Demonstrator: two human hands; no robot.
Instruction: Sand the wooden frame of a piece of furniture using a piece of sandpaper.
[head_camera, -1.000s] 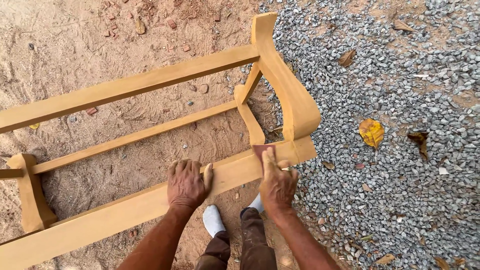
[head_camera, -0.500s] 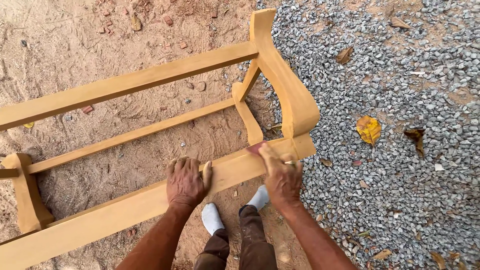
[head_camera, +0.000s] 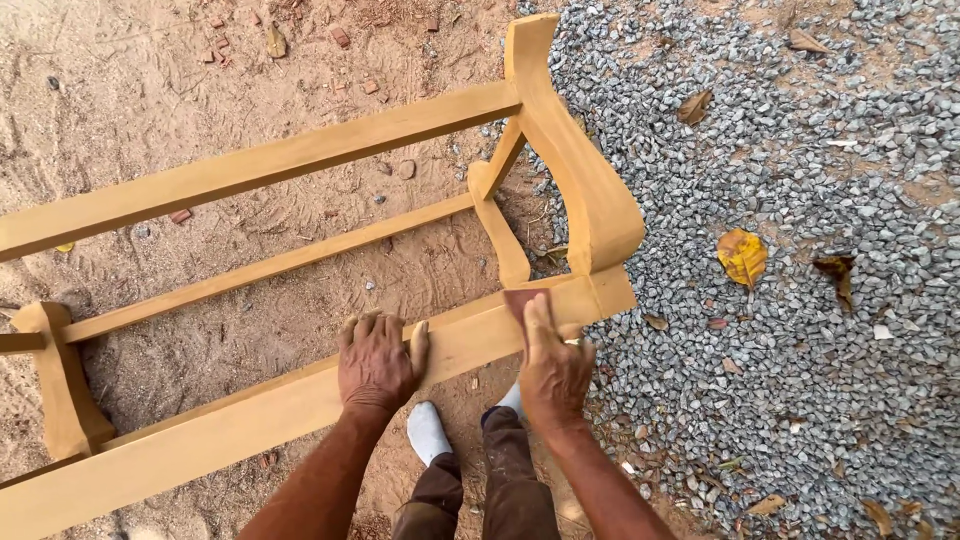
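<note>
Open gap between near rail and thin middle rail: hand room down to sand. Curved end piece blocks rightward; short strut possibly narrows that corner.
</note>
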